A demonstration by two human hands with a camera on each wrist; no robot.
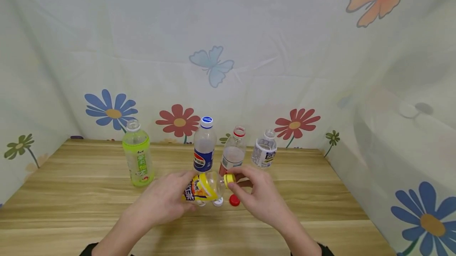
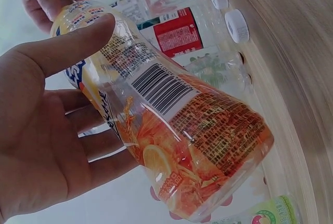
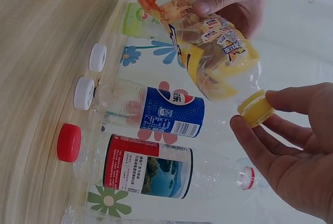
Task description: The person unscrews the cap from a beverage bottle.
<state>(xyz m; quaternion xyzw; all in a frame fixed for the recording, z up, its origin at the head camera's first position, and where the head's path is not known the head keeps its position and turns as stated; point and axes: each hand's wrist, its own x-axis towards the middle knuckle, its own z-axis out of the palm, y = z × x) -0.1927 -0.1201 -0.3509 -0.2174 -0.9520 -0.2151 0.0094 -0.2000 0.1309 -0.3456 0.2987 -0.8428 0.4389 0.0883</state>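
Held in the air above the table is a clear plastic bottle [image 1: 204, 186] with a yellow and orange label, tilted onto its side. My left hand [image 1: 165, 194] grips its body; in the left wrist view the thumb [image 2: 88, 39] lies across the label. At the neck, my right hand [image 1: 258, 194] pinches the yellow cap [image 3: 255, 108] between thumb and fingers. The cap sits at the bottle's mouth; whether it is threaded on cannot be told. Beneath the bottle on the table lie a red cap [image 1: 234, 200] and two white caps, one white cap [image 1: 218, 201] partly hidden.
Behind the hands stand a blue-labelled Pepsi bottle [image 1: 204, 145] with its cap on, an uncapped red-ringed bottle [image 1: 233, 151] and a small uncapped clear bottle [image 1: 264, 151]. An uncapped green bottle [image 1: 138, 157] stands left. A flowered curtain [image 1: 249, 70] borders the wooden table [image 1: 89, 208].
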